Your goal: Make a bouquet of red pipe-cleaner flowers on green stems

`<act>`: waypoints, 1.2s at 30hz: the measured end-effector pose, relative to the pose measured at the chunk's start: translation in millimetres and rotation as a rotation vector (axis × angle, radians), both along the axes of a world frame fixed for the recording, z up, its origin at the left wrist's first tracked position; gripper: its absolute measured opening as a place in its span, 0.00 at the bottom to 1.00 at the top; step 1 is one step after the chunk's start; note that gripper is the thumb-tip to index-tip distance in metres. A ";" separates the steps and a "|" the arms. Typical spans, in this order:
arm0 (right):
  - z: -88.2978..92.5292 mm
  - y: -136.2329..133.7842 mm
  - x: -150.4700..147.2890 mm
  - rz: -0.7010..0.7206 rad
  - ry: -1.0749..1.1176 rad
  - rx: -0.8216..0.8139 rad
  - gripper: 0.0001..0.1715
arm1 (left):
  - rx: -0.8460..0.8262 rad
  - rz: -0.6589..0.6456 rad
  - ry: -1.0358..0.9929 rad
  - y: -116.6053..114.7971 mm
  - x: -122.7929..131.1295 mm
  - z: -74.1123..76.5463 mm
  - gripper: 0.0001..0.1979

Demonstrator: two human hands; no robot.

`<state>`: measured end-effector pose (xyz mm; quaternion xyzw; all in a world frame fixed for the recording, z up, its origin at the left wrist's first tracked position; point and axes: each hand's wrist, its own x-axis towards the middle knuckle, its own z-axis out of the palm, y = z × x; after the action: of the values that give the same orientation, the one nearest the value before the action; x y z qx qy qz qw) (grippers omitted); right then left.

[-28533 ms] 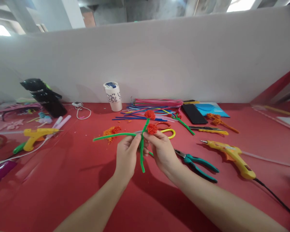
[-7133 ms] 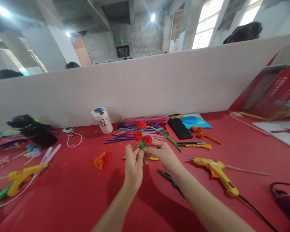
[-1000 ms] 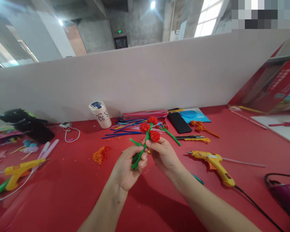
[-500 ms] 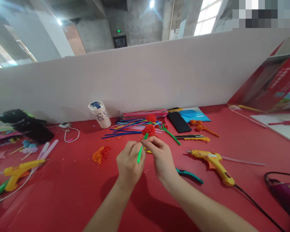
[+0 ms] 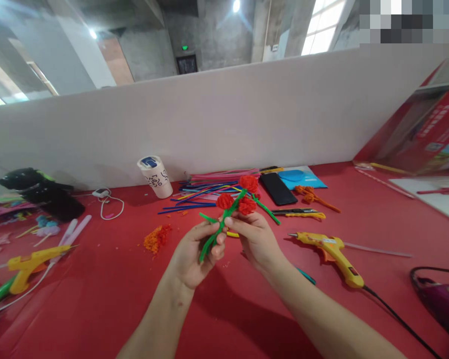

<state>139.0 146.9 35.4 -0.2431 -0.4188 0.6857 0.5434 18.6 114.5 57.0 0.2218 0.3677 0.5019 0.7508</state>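
Three fluffy red blooms on green fuzzy stems form a small flower sprig [image 5: 247, 205] held up over the middle of the red table. My left hand [image 5: 198, 249] is closed around the lower stems, whose ends stick out below its fingers. On the right, my right hand [image 5: 255, 238] pinches the stems just under the blooms, thumb in front. A short green piece points out to the left above my left fingers. Behind the blooms lies a heap of coloured pipe cleaners [image 5: 198, 192].
Yellow glue guns lie at right [image 5: 331, 245] and left [image 5: 30, 262]. A teal-handled tool [image 5: 306, 275] is partly behind my right forearm. Orange-red fuzz [image 5: 156, 240], a white cup [image 5: 155, 177], a black phone [image 5: 279, 189] and a craft knife [image 5: 294, 211] are around. A white partition [image 5: 209, 119] stands behind.
The sprig has turned, so three blooms and its stems now show, tilted up to the right. My left hand has rolled palm-up, and my right forearm now covers more of the teal tool.
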 end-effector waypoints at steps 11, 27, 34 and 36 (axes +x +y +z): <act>-2.9 -1.3 -11.1 -0.131 -0.081 -0.111 0.11 | 0.487 0.554 0.861 -0.9 17.6 -24.2 0.09; -0.2 -8.3 -9.0 -0.004 0.061 0.069 0.05 | 0.211 0.306 0.318 -5.1 12.7 -5.4 0.06; -1.5 -7.4 -7.5 0.068 0.167 -0.116 0.05 | -0.013 0.107 -0.144 -6.8 11.1 6.5 0.03; -0.8 -6.9 -7.6 0.086 0.156 -0.143 0.07 | -0.011 0.093 -0.158 -8.6 13.9 7.8 0.04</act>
<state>131.4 140.0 34.6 -0.2091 -0.3354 0.7534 0.5255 32.5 105.9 64.9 0.1601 0.3198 0.5500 0.7547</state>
